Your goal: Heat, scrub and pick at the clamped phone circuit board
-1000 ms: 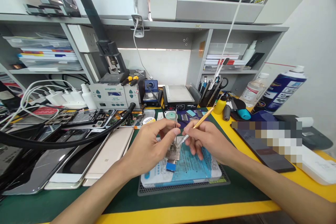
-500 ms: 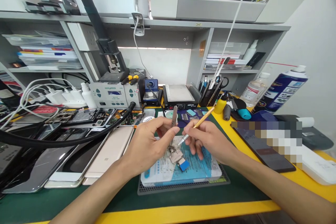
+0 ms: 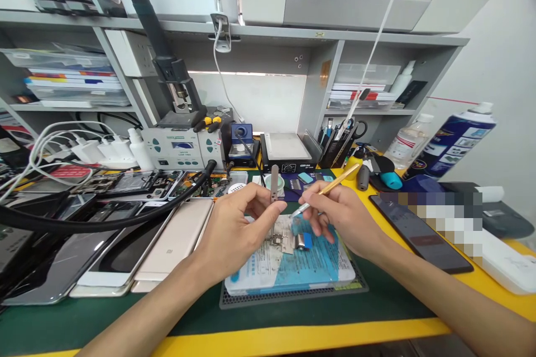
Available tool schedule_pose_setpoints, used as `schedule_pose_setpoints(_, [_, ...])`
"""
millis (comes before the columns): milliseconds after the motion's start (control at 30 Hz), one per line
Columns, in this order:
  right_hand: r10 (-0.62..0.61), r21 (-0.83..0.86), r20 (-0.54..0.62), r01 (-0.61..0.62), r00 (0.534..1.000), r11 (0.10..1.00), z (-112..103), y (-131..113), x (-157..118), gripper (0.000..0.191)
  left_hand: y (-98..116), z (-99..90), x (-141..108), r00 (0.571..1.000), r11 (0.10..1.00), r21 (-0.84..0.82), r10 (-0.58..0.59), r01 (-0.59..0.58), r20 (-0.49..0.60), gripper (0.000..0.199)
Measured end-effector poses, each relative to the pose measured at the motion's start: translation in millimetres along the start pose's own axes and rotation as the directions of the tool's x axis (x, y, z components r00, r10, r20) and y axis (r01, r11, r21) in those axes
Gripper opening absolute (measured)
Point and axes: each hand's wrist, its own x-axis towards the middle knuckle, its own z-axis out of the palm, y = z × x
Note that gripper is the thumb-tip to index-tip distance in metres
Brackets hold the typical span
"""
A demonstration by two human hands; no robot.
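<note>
My left hand (image 3: 240, 228) pinches metal tweezers (image 3: 274, 183), whose tips reach down to a small metal part with a flex cable (image 3: 287, 241). A blue end (image 3: 307, 241) shows on that cable's right. The part lies on a blue-and-white box (image 3: 288, 276) on a dark mat. My right hand (image 3: 339, 215) holds a gold-handled pen-like tool (image 3: 330, 187), its pale tip just above and right of the metal part. The tool's exact kind is too small to tell.
Phones (image 3: 171, 251) lie in a row on the left, crossed by a black hose (image 3: 125, 228). A rework station (image 3: 184, 148) and a hot plate (image 3: 288, 150) stand behind. At right are a dark phone (image 3: 419, 231) and a spray can (image 3: 450, 142).
The small part has turned, and its blue end has moved up and right. The tweezers are more upright. My right hand and its tool have shifted slightly right and up.
</note>
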Motion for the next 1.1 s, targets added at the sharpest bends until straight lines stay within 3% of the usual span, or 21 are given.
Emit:
schedule_pose_setpoints(200, [-0.022, -0.097, 0.116, 0.034, 0.993, 0.995, 2.6, 1.5, -0.8, 0.022, 1.1, 0.1, -0.8, 1.000, 1.000, 0.004, 0.014, -0.014, 0.025, 0.018])
schedule_pose_setpoints(533, [-0.039, -0.267, 0.133, 0.073, 0.990, 0.961, 2.1, 6.2, -0.5, 0.018, 3.5, -4.0, -2.2, 0.995, 0.999, 0.024, 0.040, -0.042, 0.094, 0.016])
schedule_pose_setpoints(1100, [-0.034, -0.226, 0.166, 0.072, 0.986, 0.971, 4.0, 5.8, -0.3, 0.016, 7.1, -6.2, -2.2, 0.990, 0.997, 0.045, 0.059, -0.066, 0.128, 0.017])
